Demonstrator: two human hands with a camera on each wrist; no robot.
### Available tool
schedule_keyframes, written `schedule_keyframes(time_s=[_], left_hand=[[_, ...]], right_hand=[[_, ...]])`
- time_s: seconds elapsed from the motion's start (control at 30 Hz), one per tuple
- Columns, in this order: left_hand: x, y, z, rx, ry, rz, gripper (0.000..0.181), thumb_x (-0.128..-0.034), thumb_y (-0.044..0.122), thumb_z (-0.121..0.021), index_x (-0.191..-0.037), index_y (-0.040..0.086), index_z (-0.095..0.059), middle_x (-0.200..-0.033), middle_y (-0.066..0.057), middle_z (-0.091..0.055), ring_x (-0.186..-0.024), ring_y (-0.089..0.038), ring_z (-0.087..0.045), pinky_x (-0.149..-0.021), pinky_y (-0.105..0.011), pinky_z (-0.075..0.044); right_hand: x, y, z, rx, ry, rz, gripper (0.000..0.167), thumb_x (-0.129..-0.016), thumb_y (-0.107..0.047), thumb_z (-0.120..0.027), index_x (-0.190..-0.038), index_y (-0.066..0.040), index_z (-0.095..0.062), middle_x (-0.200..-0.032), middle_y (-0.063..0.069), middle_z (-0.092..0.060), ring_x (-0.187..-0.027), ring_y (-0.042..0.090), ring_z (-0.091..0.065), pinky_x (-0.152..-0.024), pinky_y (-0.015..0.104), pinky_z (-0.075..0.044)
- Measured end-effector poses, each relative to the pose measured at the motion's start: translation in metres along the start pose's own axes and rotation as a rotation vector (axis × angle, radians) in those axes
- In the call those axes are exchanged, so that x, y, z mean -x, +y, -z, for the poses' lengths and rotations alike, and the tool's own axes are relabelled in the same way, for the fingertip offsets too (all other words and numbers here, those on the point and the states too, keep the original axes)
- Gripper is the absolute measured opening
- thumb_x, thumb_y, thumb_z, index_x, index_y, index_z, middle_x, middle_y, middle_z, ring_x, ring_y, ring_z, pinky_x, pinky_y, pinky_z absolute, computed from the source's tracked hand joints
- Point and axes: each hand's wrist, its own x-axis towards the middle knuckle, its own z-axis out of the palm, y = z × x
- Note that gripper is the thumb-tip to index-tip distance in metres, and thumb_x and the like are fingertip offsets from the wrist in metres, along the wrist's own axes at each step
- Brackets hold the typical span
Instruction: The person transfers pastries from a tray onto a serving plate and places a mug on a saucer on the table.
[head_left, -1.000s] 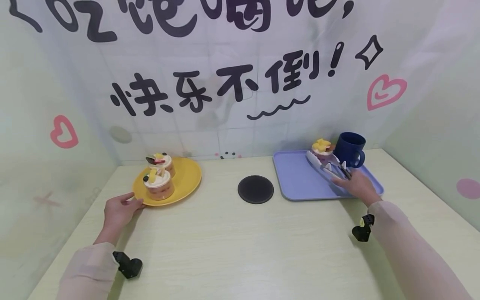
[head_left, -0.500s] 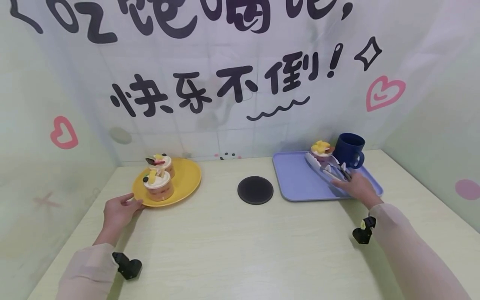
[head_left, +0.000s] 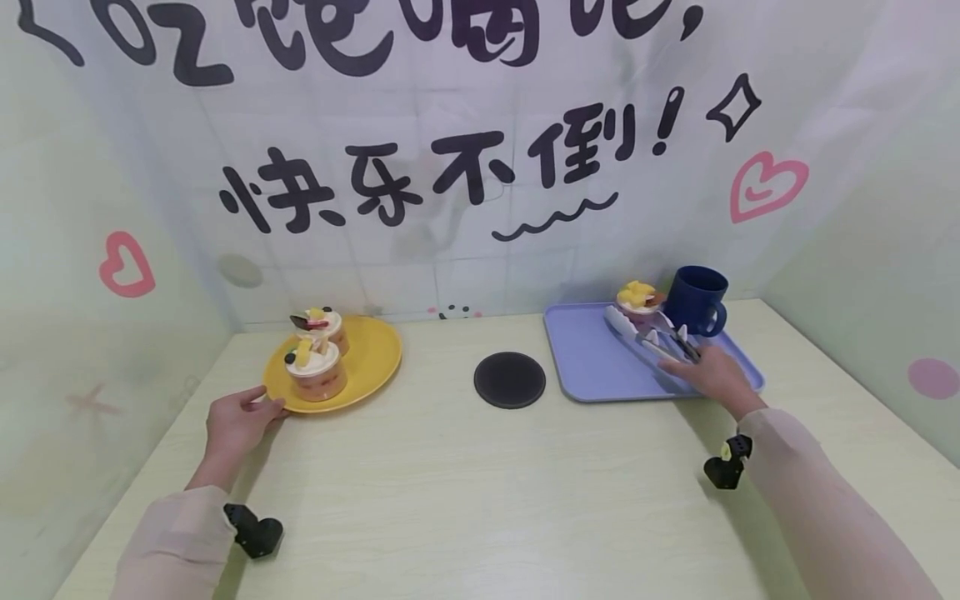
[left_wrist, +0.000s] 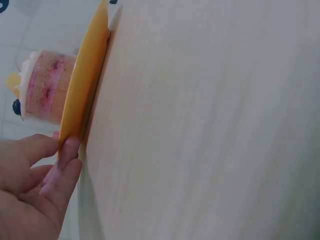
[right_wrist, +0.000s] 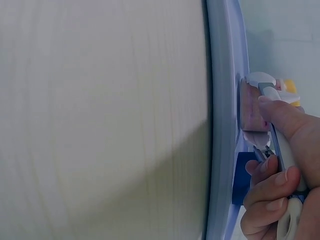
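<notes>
My left hand [head_left: 238,423] pinches the near-left rim of the yellow plate [head_left: 375,354], thumb above and fingers under the edge in the left wrist view. Two dessert cups stand on that plate, the nearer one [head_left: 318,379] in front of the other [head_left: 335,325]. At the right, my right hand [head_left: 716,375] holds grey-and-white tongs [head_left: 633,329] over the blue tray [head_left: 592,358]. The tongs' arms are spread, beside a third dessert cup [head_left: 637,307]. In the right wrist view, fingers curl round the tongs [right_wrist: 284,150] near that cup [right_wrist: 251,107].
A dark blue mug [head_left: 696,298] stands at the tray's back right, close to the tongs. A round black coaster [head_left: 510,380] lies on the table between plate and tray. Printed walls rise behind and on both sides of the table [head_left: 480,500].
My right hand and the tongs have shifted very slightly left, and the third cup has moved slightly left with them. The left hand keeps its grip on the plate.
</notes>
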Motion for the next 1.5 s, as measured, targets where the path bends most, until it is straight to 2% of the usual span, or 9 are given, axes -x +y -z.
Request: schedule_keyframes(time_s=[0.33,0.43,0.57,0.67,0.77,0.87,1.23,1.37,1.5], left_hand=[[-0.001,0.001,0.001,-0.014,-0.003,-0.017,0.055,-0.0903,0.015,-0.056,-0.132,-0.014,-0.035,-0.112,-0.031,-0.055,-0.088,-0.026,-0.063,-0.049,-0.012,-0.044],[-0.001,0.002,0.002,-0.013,-0.003,-0.019,0.056,-0.0902,0.016,-0.057,-0.132,-0.014,-0.035,-0.111,-0.031,-0.056,-0.088,-0.025,-0.063,-0.049,-0.012,-0.044],[0.0,0.003,0.002,-0.005,-0.002,-0.011,0.055,-0.0901,0.015,-0.057,-0.132,-0.014,-0.035,-0.111,-0.031,-0.056,-0.088,-0.025,-0.063,-0.049,-0.012,-0.045],[0.0,0.003,0.001,-0.007,-0.003,-0.007,0.055,-0.0903,0.015,-0.056,-0.132,-0.013,-0.035,-0.112,-0.031,-0.056,-0.089,-0.026,-0.063,-0.049,-0.012,-0.045],[0.0,0.002,0.001,-0.009,-0.005,-0.001,0.056,-0.0903,0.016,-0.056,-0.133,-0.013,-0.035,-0.112,-0.031,-0.056,-0.091,-0.028,-0.062,-0.049,-0.012,-0.044],[0.0,0.002,0.001,-0.001,-0.009,0.004,0.056,-0.0902,0.016,-0.057,-0.133,-0.013,-0.034,-0.112,-0.031,-0.056,-0.093,-0.03,-0.062,-0.049,-0.012,-0.044],[0.0,0.001,0.001,0.011,-0.01,0.007,0.056,-0.0904,0.015,-0.057,-0.133,-0.013,-0.034,-0.111,-0.031,-0.056,-0.089,-0.027,-0.064,-0.048,-0.012,-0.045],[-0.001,0.001,0.002,0.017,-0.009,0.007,0.056,-0.0902,0.015,-0.057,-0.133,-0.013,-0.033,-0.108,-0.03,-0.057,-0.082,-0.022,-0.065,-0.048,-0.013,-0.045],[-0.001,0.001,0.002,0.0,-0.007,0.0,0.056,-0.0903,0.016,-0.057,-0.133,-0.013,-0.034,-0.11,-0.03,-0.056,-0.084,-0.023,-0.064,-0.048,-0.012,-0.044]], right_hand=[[0.003,-0.002,0.001,0.005,0.024,0.034,0.055,-0.084,-0.052,-0.058,-0.09,0.002,-0.047,-0.073,0.008,-0.043,-0.07,0.026,-0.044,-0.055,0.032,-0.033],[0.003,-0.003,0.002,0.006,0.028,0.041,0.056,-0.084,-0.051,-0.058,-0.094,0.003,-0.048,-0.075,0.01,-0.044,-0.072,0.027,-0.044,-0.056,0.033,-0.034],[0.005,-0.006,0.003,0.001,0.025,0.052,0.065,-0.084,-0.05,-0.058,-0.108,0.009,-0.048,-0.09,0.019,-0.051,-0.081,0.032,-0.046,-0.063,0.038,-0.039],[0.006,-0.008,0.004,0.008,0.02,0.056,0.063,-0.083,-0.051,-0.059,-0.103,0.008,-0.049,-0.087,0.018,-0.051,-0.079,0.031,-0.047,-0.062,0.038,-0.039],[0.008,-0.008,0.004,0.014,0.019,0.058,0.053,-0.083,-0.05,-0.06,-0.088,0.001,-0.048,-0.075,0.01,-0.046,-0.071,0.026,-0.045,-0.056,0.033,-0.036],[0.009,-0.009,0.005,0.015,0.021,0.063,0.049,-0.082,-0.05,-0.061,-0.081,-0.003,-0.046,-0.07,0.005,-0.043,-0.067,0.024,-0.044,-0.054,0.031,-0.034],[0.011,-0.016,0.006,0.026,0.058,0.107,0.047,-0.082,-0.049,-0.061,-0.077,-0.005,-0.045,-0.064,0.002,-0.039,-0.06,0.02,-0.041,-0.051,0.03,-0.031],[0.011,-0.02,0.005,0.022,0.068,0.121,0.049,-0.082,-0.05,-0.061,-0.078,-0.004,-0.045,-0.064,0.003,-0.039,-0.06,0.02,-0.041,-0.051,0.03,-0.031],[0.012,-0.025,0.005,0.008,0.064,0.118,0.05,-0.081,-0.051,-0.061,-0.081,-0.004,-0.046,-0.066,0.003,-0.04,-0.062,0.021,-0.042,-0.052,0.03,-0.031]])
